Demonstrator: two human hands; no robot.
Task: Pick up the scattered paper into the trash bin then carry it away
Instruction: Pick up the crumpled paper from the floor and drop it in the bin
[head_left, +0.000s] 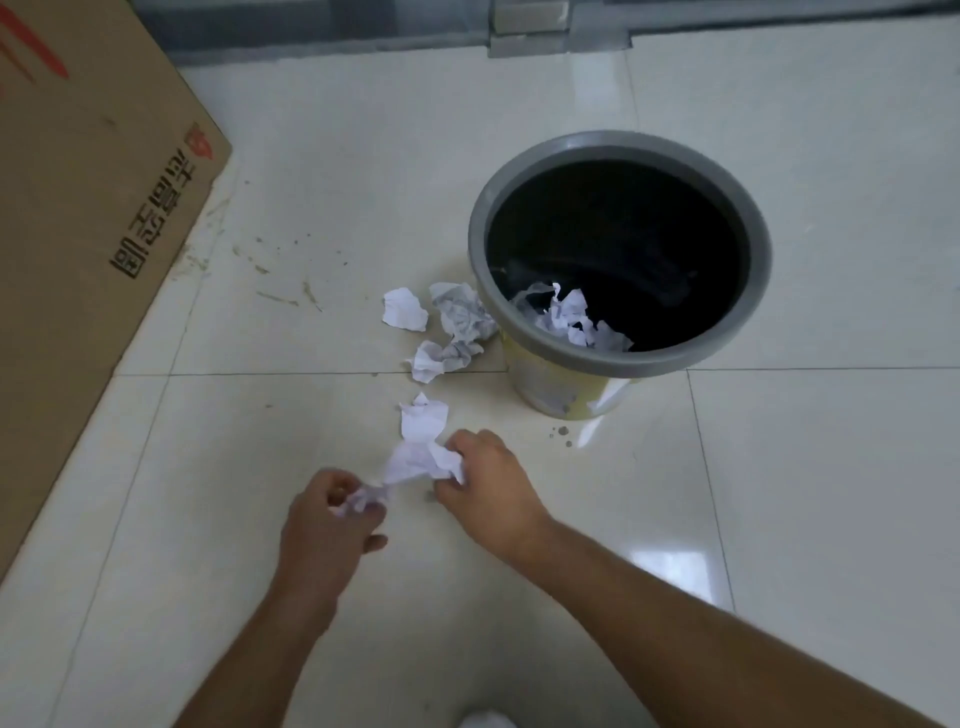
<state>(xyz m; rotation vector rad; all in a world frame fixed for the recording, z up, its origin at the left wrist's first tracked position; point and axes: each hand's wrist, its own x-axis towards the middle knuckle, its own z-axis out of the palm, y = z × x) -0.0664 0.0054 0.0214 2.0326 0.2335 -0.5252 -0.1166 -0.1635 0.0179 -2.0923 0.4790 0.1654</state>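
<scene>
A round trash bin (618, 143) with a grey rim and pale yellow wall stands on the tiled floor, with crumpled paper (571, 317) lying inside near its front edge. Three crumpled white papers lie on the floor left of the bin: one (404, 309), a larger one (462, 312) touching the bin, and one (435, 359) below them. Nearer me, my left hand (327, 530) is shut on a small paper wad (363, 500). My right hand (488, 488) grips a bigger crumpled paper (423, 441) that reaches up from the floor between both hands.
A large brown cardboard box (78, 234) with red and black print fills the left side. A grey threshold strip (415, 36) runs along the far edge. Dirt marks (285, 291) streak the tiles by the box. A white shoe tip (485, 719) shows at the bottom.
</scene>
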